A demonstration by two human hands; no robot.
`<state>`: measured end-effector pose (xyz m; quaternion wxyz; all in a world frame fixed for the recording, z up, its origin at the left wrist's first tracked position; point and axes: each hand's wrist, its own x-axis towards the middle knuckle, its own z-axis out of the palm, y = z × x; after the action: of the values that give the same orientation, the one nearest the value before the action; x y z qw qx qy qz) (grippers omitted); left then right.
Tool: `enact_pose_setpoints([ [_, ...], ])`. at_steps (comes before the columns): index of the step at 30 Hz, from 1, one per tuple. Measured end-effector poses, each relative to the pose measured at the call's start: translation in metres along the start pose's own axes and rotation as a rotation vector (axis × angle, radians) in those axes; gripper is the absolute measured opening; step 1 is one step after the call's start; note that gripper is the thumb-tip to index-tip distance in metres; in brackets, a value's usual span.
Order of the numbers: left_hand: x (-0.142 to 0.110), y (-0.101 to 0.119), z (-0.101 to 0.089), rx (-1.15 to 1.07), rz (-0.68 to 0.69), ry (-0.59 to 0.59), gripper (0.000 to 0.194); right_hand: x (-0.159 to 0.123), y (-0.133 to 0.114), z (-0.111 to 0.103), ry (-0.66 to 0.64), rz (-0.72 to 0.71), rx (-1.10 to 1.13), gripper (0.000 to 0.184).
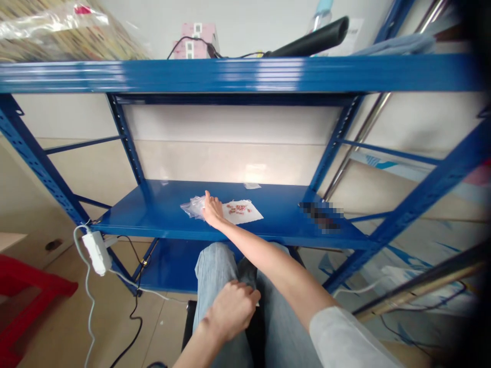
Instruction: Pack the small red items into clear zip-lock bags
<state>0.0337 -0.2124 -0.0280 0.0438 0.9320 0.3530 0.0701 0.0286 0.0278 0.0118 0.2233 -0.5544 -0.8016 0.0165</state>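
My right hand [213,209] reaches across to the blue shelf and rests at a small pile of clear plastic bags [194,207]. Its fingers look bent against the bags' right end, with one digit pointing up. Just right of that hand lies a white sheet [253,215] with small reddish-brown pieces [238,209] scattered over it. Over my lap, my left hand [235,308] is closed, its fingers curled under. A tiny pale bit shows beside those fingers, but what they hold, if anything, is hidden.
The blue shelf [164,225] has a small clear scrap [252,186] at its back and a pixelated dark object [321,216] at right. Above runs a blue beam [215,76] with a black tube [310,40]. A white power strip [96,252] hangs left, near a red stool [34,296].
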Motion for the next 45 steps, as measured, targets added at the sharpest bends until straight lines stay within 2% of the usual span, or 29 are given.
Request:
enact_pose_setpoints([
  [6,-0.002,-0.006,-0.003,-0.017,-0.072,-0.007,0.014,-0.002,0.015,-0.029,0.008,0.033,0.023,0.068],
  [9,-0.004,-0.007,-0.002,-0.074,-0.101,0.023,0.018,-0.011,0.02,-0.047,0.097,0.098,0.113,0.062],
  [11,-0.006,-0.006,-0.003,-0.174,-0.127,0.092,0.022,-0.029,0.026,-0.06,0.182,0.127,0.229,0.059],
  [13,-0.007,-0.006,-0.005,-0.321,-0.171,0.214,0.027,-0.061,0.035,-0.074,0.249,0.081,0.391,0.054],
  [16,-0.003,-0.009,-0.007,-0.579,-0.26,0.46,0.028,-0.127,0.054,-0.092,0.299,-0.058,0.667,0.042],
  [19,0.009,-0.015,-0.002,-0.866,-0.387,0.706,0.028,-0.195,0.071,-0.101,0.295,0.011,0.911,0.031],
  [21,0.021,-0.017,0.004,-1.034,-0.402,0.766,0.039,-0.229,0.08,-0.098,0.239,0.078,1.018,0.026],
  [23,0.033,-0.018,0.008,-1.135,-0.367,0.742,0.047,-0.253,0.086,-0.089,0.191,0.121,1.048,0.024],
  [25,0.042,-0.018,0.009,-1.135,-0.328,0.691,0.047,-0.267,0.09,-0.078,0.173,0.138,1.026,0.024],
  [29,0.046,-0.021,0.004,-1.018,-0.29,0.661,0.026,-0.276,0.092,-0.07,0.147,0.121,1.007,0.018],
  [31,0.04,-0.024,0.003,-1.087,-0.329,0.682,0.029,-0.276,0.094,-0.073,0.108,0.107,1.036,0.02],
  [34,0.03,-0.023,0.002,-1.255,-0.415,0.693,0.03,-0.274,0.098,-0.08,0.089,0.061,1.028,0.033],
  [37,0.024,-0.014,0.0,-1.305,-0.428,0.651,0.028,-0.275,0.1,-0.083,0.132,-0.024,0.901,0.028],
  [41,0.022,-0.002,-0.001,-1.396,-0.356,0.566,0.03,-0.281,0.097,-0.086,0.248,-0.113,0.743,0.019],
  [45,0.023,0.003,0.002,-1.507,-0.265,0.487,0.036,-0.286,0.094,-0.091,0.326,-0.124,0.636,0.012],
])
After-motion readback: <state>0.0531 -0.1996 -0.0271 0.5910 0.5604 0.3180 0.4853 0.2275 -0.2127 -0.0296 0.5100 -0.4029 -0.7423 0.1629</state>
